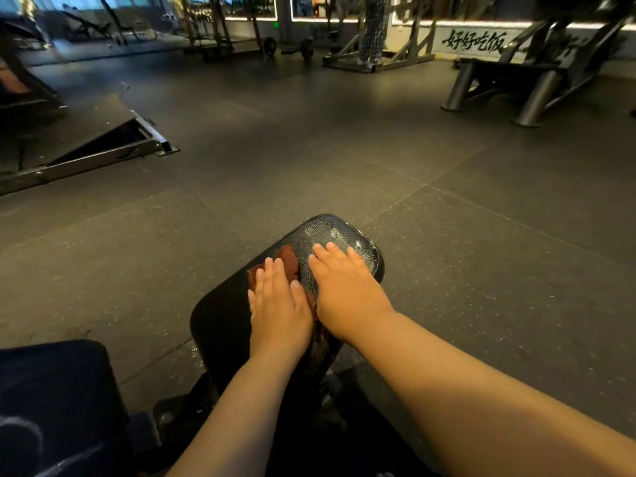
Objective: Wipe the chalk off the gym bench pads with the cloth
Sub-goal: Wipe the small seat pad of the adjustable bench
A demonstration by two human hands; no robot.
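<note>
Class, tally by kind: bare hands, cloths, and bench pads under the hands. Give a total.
Bare hands: 2 (left hand, right hand)
Reddish-brown fabric cloth: 1
Black cushioned bench pad, chalk-streaked: 1
Total: 4

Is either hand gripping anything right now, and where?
Nothing is gripped. The left hand presses flat on the cloth; the right hand lies flat on the pad.

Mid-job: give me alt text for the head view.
The left hand presses a reddish-brown cloth flat on a black bench pad; the right hand lies flat beside it, on white chalk smears. Gym floor and machines beyond.
</note>
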